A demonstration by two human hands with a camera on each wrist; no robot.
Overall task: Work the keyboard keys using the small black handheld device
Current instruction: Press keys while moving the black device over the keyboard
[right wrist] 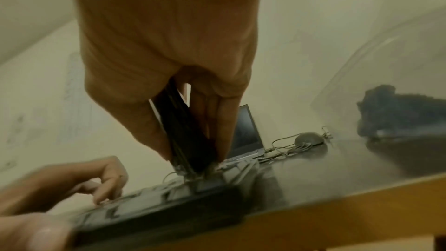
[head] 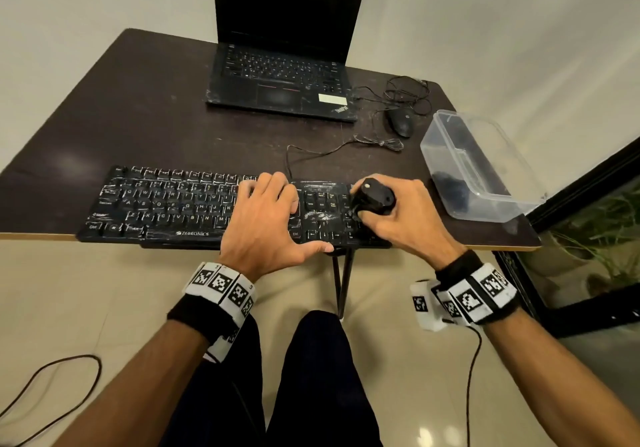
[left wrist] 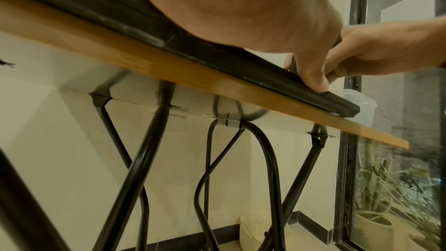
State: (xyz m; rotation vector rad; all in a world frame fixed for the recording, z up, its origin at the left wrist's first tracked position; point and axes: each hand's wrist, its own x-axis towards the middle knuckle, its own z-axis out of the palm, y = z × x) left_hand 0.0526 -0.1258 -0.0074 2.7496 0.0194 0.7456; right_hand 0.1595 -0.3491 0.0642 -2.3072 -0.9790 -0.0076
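A black keyboard with white-edged keys lies along the near edge of the dark table. My left hand rests flat on its right-centre keys, fingers spread, thumb at the front edge. My right hand grips the small black handheld device, held upright with its lower end down on the keys at the keyboard's right end. In the right wrist view the device runs between thumb and fingers down to the keyboard. In the left wrist view my left thumb presses the keyboard's front rim.
An open black laptop stands at the back. A black mouse with tangled cable lies right of it. A clear plastic box holding dark things sits at the table's right edge. Black folding legs stand under the table.
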